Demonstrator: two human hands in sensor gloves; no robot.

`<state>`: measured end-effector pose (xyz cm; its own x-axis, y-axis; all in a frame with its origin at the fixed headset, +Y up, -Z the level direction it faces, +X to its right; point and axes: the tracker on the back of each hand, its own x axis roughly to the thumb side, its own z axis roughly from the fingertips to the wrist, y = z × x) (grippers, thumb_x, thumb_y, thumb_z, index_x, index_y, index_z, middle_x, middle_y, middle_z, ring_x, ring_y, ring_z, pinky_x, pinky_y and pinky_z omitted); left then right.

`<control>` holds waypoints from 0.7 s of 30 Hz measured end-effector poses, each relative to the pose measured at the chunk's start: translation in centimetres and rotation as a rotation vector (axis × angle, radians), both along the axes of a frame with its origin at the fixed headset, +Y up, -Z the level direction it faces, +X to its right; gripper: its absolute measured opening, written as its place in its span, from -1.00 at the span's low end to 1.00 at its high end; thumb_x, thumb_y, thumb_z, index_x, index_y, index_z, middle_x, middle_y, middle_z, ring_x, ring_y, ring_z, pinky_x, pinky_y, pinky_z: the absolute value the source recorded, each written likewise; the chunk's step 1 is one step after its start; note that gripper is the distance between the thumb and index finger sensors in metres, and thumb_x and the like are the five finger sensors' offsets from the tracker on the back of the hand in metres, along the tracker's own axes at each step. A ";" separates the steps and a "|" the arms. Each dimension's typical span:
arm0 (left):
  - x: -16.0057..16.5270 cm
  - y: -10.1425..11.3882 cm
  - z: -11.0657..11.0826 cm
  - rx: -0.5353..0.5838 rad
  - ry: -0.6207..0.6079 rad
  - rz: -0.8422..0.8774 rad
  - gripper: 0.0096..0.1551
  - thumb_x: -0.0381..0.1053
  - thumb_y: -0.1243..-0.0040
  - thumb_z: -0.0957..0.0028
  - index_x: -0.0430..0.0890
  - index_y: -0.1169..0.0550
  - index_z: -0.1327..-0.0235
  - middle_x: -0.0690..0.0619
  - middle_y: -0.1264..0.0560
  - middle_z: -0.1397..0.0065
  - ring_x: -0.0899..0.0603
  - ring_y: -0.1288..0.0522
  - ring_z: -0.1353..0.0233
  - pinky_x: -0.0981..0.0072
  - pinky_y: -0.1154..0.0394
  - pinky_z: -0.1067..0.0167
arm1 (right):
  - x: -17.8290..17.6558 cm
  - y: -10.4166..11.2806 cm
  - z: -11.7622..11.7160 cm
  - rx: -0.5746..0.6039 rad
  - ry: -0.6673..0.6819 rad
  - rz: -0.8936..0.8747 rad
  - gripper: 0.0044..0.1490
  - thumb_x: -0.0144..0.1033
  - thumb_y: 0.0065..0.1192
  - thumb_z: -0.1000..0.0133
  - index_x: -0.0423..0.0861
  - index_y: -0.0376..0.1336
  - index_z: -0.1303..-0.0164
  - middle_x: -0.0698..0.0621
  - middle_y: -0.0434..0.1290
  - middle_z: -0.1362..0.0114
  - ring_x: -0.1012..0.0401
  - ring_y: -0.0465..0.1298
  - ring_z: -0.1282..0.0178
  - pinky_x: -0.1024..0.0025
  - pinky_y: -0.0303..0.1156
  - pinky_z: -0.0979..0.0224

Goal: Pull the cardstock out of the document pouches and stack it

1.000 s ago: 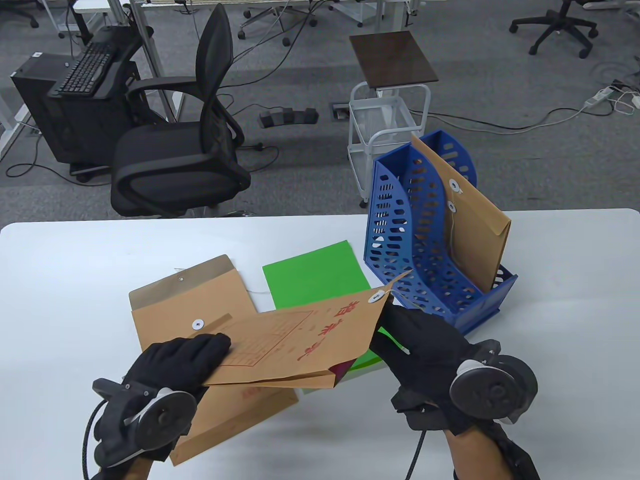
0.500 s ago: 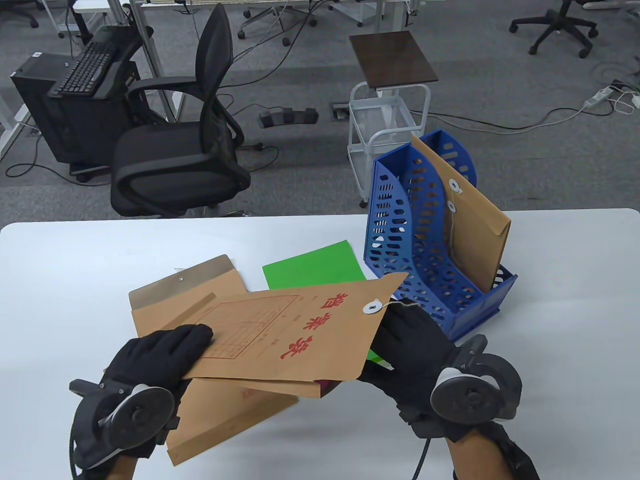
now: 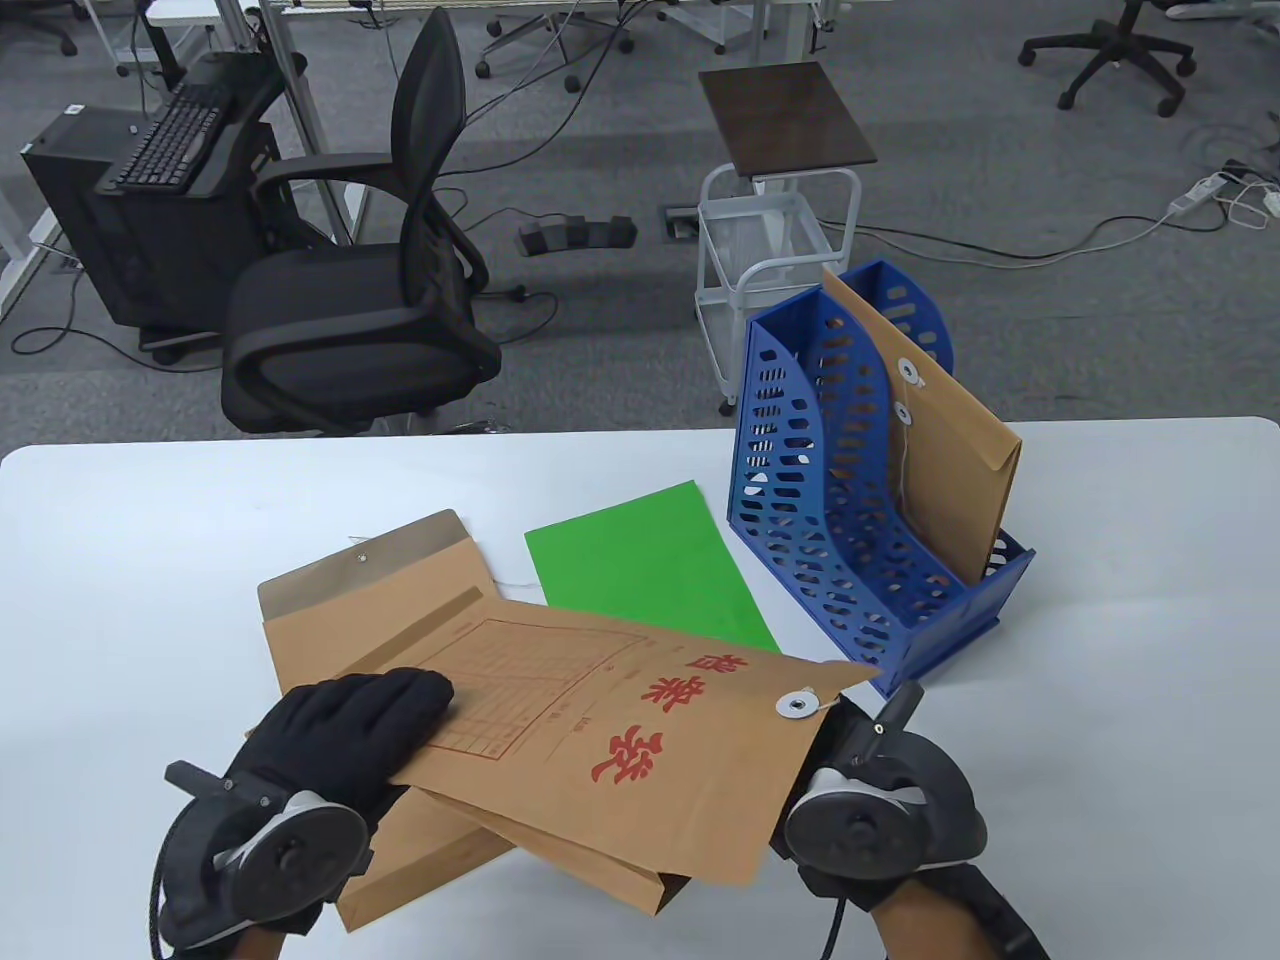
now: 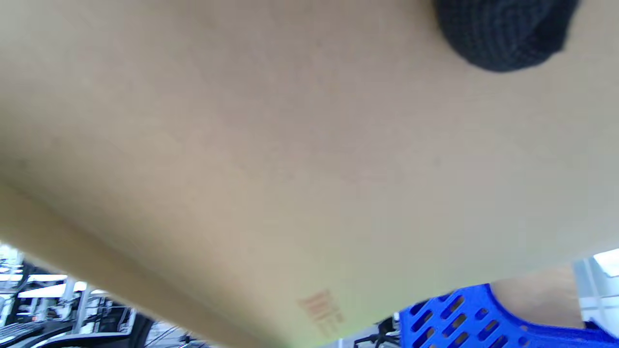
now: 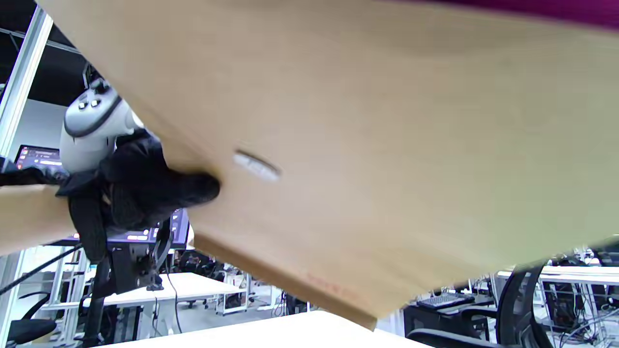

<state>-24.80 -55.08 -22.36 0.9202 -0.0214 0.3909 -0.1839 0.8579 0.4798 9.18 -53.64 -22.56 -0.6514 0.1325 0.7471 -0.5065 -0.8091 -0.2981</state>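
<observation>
A kraft pouch (image 3: 620, 740) with red characters is held tilted above the table. My left hand (image 3: 345, 715) grips its left end, fingers on top. My right hand (image 3: 850, 745) is at the flap end, and its fingers are hidden under the flap by the string button (image 3: 797, 705). The pouch's underside fills the left wrist view (image 4: 290, 145) and the right wrist view (image 5: 362, 145). A strip of purple cardstock (image 5: 532, 7) shows at the top edge. A green cardstock sheet (image 3: 640, 580) lies flat on the table. An opened pouch (image 3: 370, 610) lies under the held one.
A blue file rack (image 3: 860, 520) stands on the table at the right and holds another kraft pouch (image 3: 950, 470). An office chair (image 3: 370, 300) and a white cart (image 3: 770, 220) stand beyond the table's far edge.
The held pouch has swung flatter, and its flap end has come down and toward me with my right hand. More of the green sheet now shows. My left hand has kept its grip.
</observation>
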 end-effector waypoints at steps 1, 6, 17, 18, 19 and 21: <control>-0.2 -0.1 -0.1 -0.013 0.008 0.002 -0.46 0.30 -0.25 0.11 0.22 -0.67 -0.14 0.19 -0.74 -0.27 0.02 -0.74 -0.25 0.07 -0.62 -0.24 | 0.5 0.4 0.2 0.002 -0.001 -0.016 -0.49 -0.33 0.43 -0.10 0.01 0.44 -0.30 -0.06 0.66 -0.31 -0.04 0.70 -0.17 -0.05 0.63 -0.13; -1.0 0.0 -0.5 -0.033 0.067 0.028 -0.47 0.29 -0.24 0.09 0.22 -0.67 -0.13 0.19 -0.74 -0.26 0.01 -0.75 -0.24 0.06 -0.62 -0.23 | 3.4 2.5 1.2 0.024 -0.049 -0.084 -0.49 -0.32 0.42 -0.11 0.02 0.44 -0.30 -0.03 0.66 -0.32 -0.04 0.68 -0.19 -0.07 0.59 -0.16; -2.9 -1.6 -2.0 -0.202 0.212 0.318 -0.52 0.27 -0.22 0.03 0.21 -0.70 -0.11 0.18 -0.78 -0.17 0.01 -0.78 -0.13 0.11 -0.66 -0.14 | 16.5 5.3 4.7 0.253 -0.408 -0.710 -0.48 -0.32 0.42 -0.11 -0.01 0.43 -0.31 -0.06 0.66 -0.30 -0.04 0.72 -0.12 0.00 0.67 -0.02; -3.0 -2.0 -2.2 -0.238 0.225 0.407 -0.52 0.27 -0.21 0.01 0.19 -0.69 -0.12 0.17 -0.79 -0.16 0.02 -0.79 -0.10 0.12 -0.66 -0.13 | 17.3 5.2 5.1 0.275 -0.419 -0.776 -0.48 -0.32 0.42 -0.12 -0.01 0.42 -0.32 -0.06 0.66 -0.30 -0.04 0.72 -0.11 0.00 0.67 -0.01; -3.1 -2.4 -2.3 -0.249 0.220 0.476 -0.52 0.26 -0.21 0.01 0.19 -0.69 -0.12 0.17 -0.79 -0.14 0.02 -0.79 -0.08 0.13 -0.67 -0.11 | 17.6 5.1 5.3 0.295 -0.421 -0.817 -0.48 -0.33 0.43 -0.11 -0.01 0.43 -0.31 -0.07 0.66 -0.30 -0.04 0.73 -0.10 0.01 0.68 0.01; -3.0 -3.7 -2.4 -0.286 0.180 0.719 -0.52 0.26 -0.20 -0.01 0.16 -0.69 -0.13 0.15 -0.81 -0.10 0.02 -0.81 -0.01 0.16 -0.69 -0.06 | 17.6 5.1 5.6 0.337 -0.417 -0.876 -0.48 -0.34 0.43 -0.11 -0.02 0.43 -0.31 -0.08 0.66 -0.29 -0.03 0.74 -0.07 0.03 0.70 0.04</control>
<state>-27.80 -58.82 -24.80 0.7199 0.6807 0.1355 -0.6800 0.6528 0.3338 26.78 -48.54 -16.96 -0.6435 0.5113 0.5696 -0.6827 -0.0469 -0.7291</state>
